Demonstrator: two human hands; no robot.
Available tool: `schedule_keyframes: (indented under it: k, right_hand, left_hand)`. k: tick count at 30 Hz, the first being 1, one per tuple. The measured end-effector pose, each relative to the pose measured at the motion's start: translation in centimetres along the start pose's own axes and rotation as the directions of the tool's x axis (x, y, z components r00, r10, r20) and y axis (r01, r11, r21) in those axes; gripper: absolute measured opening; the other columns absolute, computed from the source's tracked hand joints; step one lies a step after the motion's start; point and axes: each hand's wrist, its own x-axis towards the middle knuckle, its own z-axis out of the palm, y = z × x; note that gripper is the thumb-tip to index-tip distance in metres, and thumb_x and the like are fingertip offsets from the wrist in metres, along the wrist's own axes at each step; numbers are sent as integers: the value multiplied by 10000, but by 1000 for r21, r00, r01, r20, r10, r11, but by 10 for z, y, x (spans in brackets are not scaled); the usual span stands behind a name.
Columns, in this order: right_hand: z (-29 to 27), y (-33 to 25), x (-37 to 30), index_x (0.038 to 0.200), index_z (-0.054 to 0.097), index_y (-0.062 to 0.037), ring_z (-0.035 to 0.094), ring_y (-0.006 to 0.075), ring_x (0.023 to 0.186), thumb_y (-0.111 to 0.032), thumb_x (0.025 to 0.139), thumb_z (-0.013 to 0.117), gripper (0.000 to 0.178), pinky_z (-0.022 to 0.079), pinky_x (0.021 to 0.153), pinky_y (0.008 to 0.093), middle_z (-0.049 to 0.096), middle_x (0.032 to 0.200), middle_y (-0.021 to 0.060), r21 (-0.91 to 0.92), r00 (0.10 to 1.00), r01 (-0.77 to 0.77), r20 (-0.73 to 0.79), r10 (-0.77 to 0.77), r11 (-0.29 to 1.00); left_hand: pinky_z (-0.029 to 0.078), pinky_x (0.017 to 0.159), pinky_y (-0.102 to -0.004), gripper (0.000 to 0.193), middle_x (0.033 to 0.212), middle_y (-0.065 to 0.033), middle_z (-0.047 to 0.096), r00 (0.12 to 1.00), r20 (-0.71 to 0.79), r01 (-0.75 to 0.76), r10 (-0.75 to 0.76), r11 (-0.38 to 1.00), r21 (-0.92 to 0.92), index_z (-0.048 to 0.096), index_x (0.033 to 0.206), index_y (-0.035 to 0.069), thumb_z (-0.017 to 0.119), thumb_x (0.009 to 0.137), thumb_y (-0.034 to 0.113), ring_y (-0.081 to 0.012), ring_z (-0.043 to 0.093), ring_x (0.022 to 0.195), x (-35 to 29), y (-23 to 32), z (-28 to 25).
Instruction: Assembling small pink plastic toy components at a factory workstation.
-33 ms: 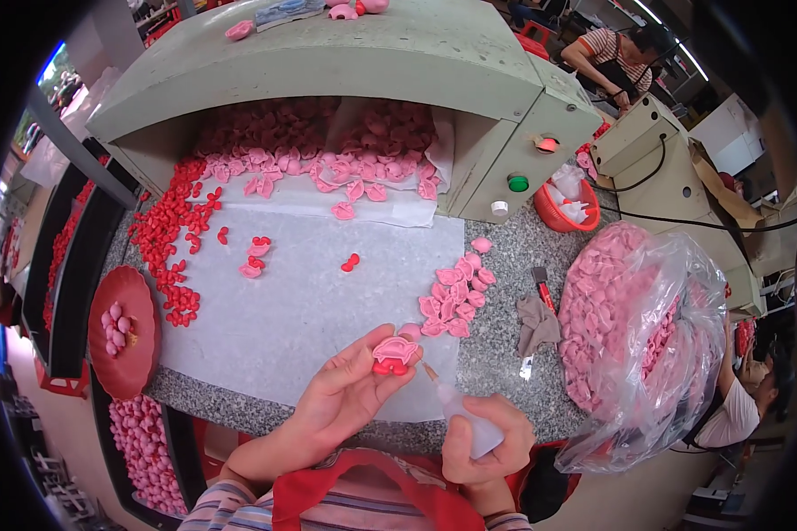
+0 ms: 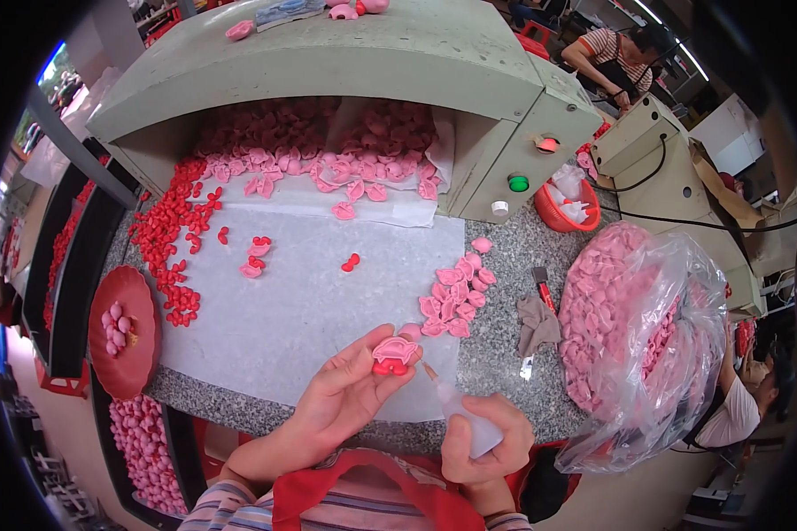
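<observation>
Between the fingertips of my left hand (image 2: 350, 382) is a hollow pink plastic piece (image 2: 395, 347), its open side facing up. A red bow-shaped piece (image 2: 391, 365) sits along its near edge. My right hand (image 2: 489, 435) grips a pale translucent squeeze bottle (image 2: 466, 419), whose thin brownish nozzle points up and left, close to the pink piece but seemingly apart from it. Just beyond my left fingertips lies a cluster of loose pink pieces (image 2: 452, 299). A lone red piece (image 2: 351, 262) and two joined pink-and-red pieces (image 2: 251, 267) rest farther off on the white sheet (image 2: 301, 310).
A pale green hooded machine (image 2: 328, 66) stands at the back, pink pieces heaped inside. Red pieces (image 2: 168, 239) pile at left beside a red dish (image 2: 124, 372). At right are a brush (image 2: 543, 288), a grey cloth (image 2: 537, 324), an orange basket (image 2: 565, 208) and a bulging plastic bag (image 2: 638, 327).
</observation>
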Motion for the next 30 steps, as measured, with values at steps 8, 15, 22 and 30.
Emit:
schedule_keyframes:
  k: [8,15,22,30]
  right_hand:
    - [1,-4,0,824,573,6,552,208,561,-106,670,619,196,445,543,275,594,710,112,-69,996,-67,48,70,995]
    - [8,2,6,832,570,-5,510,187,461,-56,627,623,218,408,447,266,577,642,84,-26,998,36,44,-35,999]
    - [9,2,4,846,572,-32,463,153,396,-34,586,639,269,372,380,245,521,559,37,-1,993,103,66,-103,995]
    - [8,1,7,841,572,-28,459,155,385,-28,590,634,259,369,375,242,531,559,47,8,991,106,79,-106,994]
  left_hand:
    - [368,991,-365,382,1239,-174,442,996,64,-63,60,997,50,408,1221,1,494,877,144,-283,442,1154,-1,-3,-9]
    - [417,952,-353,337,1202,-147,460,995,30,-98,96,992,85,485,1171,42,537,847,121,-283,465,1128,-2,-3,-6]
    - [420,946,-349,339,1204,-144,458,994,39,-106,103,991,79,484,1173,45,537,847,121,-271,466,1129,-2,-1,-8]
    - [416,946,-353,352,1200,-141,457,996,20,-86,85,994,70,475,1173,47,550,840,132,-275,461,1133,-2,-2,-8]
